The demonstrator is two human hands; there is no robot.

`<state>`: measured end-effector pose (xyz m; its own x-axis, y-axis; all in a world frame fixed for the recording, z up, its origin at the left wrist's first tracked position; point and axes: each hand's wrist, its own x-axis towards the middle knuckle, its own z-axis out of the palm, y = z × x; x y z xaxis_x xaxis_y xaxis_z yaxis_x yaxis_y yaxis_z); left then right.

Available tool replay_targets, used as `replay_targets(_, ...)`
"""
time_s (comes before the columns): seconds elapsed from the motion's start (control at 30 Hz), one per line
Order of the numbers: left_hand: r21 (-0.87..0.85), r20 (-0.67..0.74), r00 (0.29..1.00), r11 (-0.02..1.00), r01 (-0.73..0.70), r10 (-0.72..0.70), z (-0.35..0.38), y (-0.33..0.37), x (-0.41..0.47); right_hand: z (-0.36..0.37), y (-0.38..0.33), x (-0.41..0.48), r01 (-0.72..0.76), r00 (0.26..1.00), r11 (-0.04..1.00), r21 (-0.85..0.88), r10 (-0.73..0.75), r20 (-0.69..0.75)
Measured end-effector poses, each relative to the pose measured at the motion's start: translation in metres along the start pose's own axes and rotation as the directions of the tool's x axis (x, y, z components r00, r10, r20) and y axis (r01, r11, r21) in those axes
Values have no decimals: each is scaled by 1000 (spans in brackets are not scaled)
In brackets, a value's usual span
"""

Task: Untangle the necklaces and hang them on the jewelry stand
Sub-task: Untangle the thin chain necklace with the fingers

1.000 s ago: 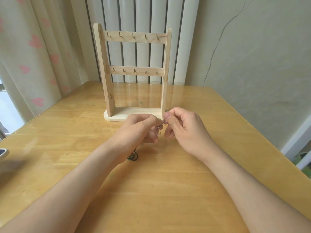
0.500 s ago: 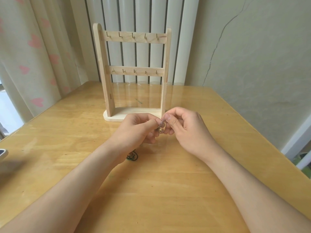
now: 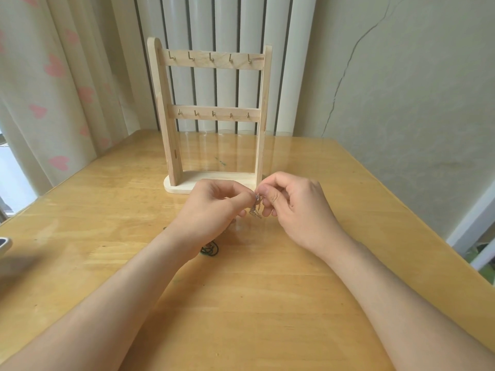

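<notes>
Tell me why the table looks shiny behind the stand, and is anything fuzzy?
Head view: the glossy table mirrors the white panels behind the jewelry stand; the chain tangle pinched between left hand and right hand looks soft; the object at the left edge is blurred.

The stand (image 3: 222, 117) rises just beyond both hands, base nearly at the knuckles, so straight ahead is blocked low down; between its posts there's open air. The left hand (image 3: 214, 207) and right hand (image 3: 297, 207) pinch a tangle (image 3: 255, 207), closing the gap between them. A cord (image 3: 211, 249) lies under the left wrist. Outward of either hand, the table (image 3: 267, 303) runs open.
</notes>
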<state>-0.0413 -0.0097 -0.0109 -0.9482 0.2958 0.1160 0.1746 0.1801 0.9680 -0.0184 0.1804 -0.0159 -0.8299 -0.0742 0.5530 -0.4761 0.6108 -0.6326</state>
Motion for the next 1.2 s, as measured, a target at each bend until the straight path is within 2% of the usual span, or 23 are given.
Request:
replay_targets(0.27,47,-50,999,999,-11,14,2,2,-4,0,-1,1,82,996,996,-44,-80,38)
replay_targets(0.57,46,-79,997,999,-8,12,3,4,-6,-1,-6,0,43,996,999,-21,-45,-77)
replay_targets(0.83,161,-98,990,984,-83,99,4,2,-5,-1,-7,0,-118,992,993,-23,117,-38)
replay_targets(1.2,393,-187,940,899,-194,285,14,-2,-8,8,-20,-2,-362,932,931,-50,359,-56)
